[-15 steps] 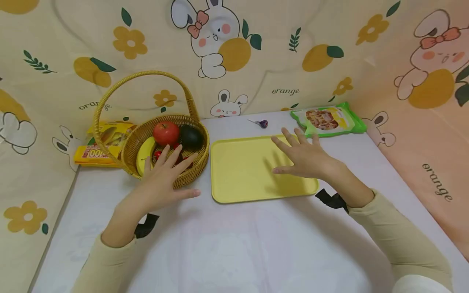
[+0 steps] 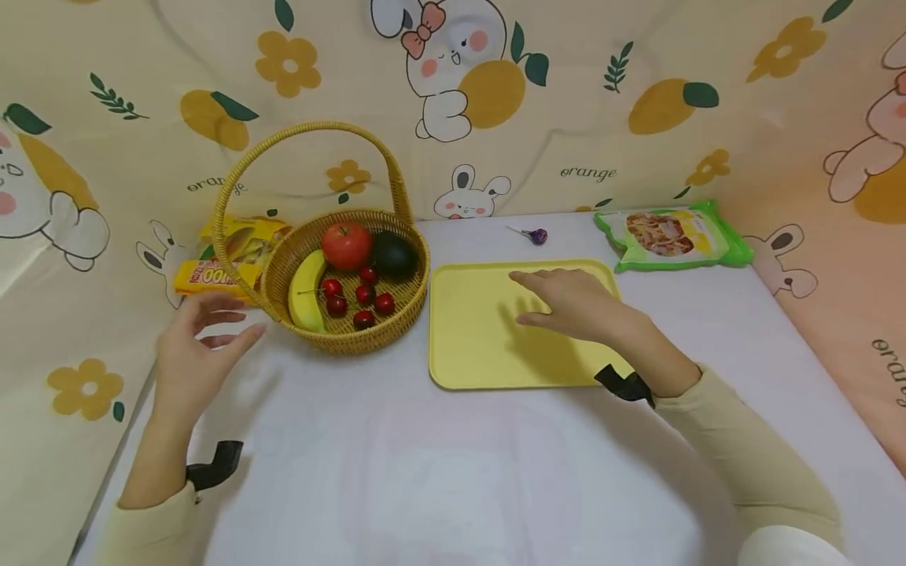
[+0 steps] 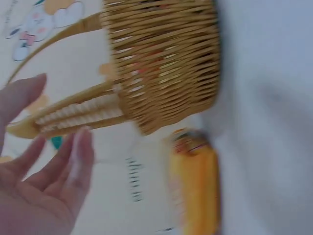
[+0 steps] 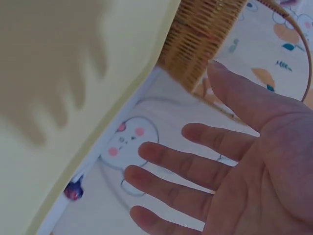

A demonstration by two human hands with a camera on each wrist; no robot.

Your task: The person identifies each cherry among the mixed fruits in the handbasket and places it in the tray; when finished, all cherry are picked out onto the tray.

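My left hand [image 2: 194, 358] hovers at the near left of the wicker basket [image 2: 354, 342], fingers loosely bent and nothing held. In the left wrist view, its thumb and fingers are apart in front of the basket's handle [image 3: 73, 115]. Inside the basket are a red apple [image 2: 347, 246], a dark green avocado [image 2: 395, 255], a banana [image 2: 306, 291] and several cherries [image 2: 364, 294]. Over the yellow tray [image 2: 467, 346] floats my right hand [image 2: 576, 303], fingers extended and holding nothing; its shadow falls on the tray.
A yellow snack bag [image 2: 230, 255] lies behind the basket at the left. Behind the tray are a lollipop [image 2: 536, 235] and a green-edged snack bag [image 2: 672, 236]. A printed cloth [image 2: 552, 94] backs the white table [image 2: 439, 472].
My left hand has moved left from in front of the basket, its spread fingers now bent, uncovering the cherries. The right hand stays over the tray, fingers closer together. The head view has shifted.
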